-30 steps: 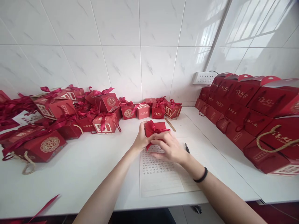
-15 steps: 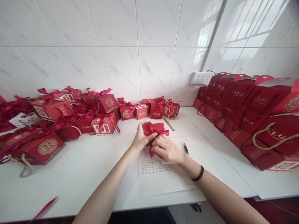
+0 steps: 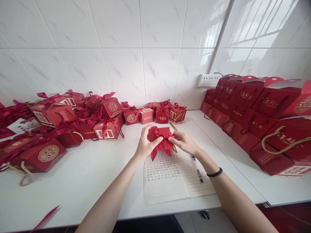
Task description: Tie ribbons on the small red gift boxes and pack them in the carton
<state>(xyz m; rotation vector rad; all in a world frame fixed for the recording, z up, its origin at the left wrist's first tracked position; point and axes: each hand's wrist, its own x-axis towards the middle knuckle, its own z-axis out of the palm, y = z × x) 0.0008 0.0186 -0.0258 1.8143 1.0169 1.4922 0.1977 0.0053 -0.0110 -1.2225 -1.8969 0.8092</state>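
Observation:
In the middle of the head view a small red gift box (image 3: 163,131) has a red ribbon bow (image 3: 161,144) tied on it, its two tails hanging down the front. My left hand (image 3: 145,143) grips the bow's left loop, thumb on the ribbon near the knot. The right loop is pinched between the thumb and fingers of my right hand (image 3: 185,141), which wears a black band at the wrist. Below the box lies an open notebook (image 3: 167,191) with handwriting on its left page. A black pen (image 3: 199,175) rests on the right page.
Many ribboned red boxes (image 3: 55,113) are heaped at the left. Several more (image 3: 162,115) stand against the tiled wall. Stacked red boxes (image 3: 264,123) with handles line the right side. A loose ribbon strip (image 3: 46,217) lies at the front left, and a power strip (image 3: 208,80) is on the wall.
My right hand has moved up and right from the bow's front to its right loop. The ribbon tails now hang in view, and the pen and right page are uncovered.

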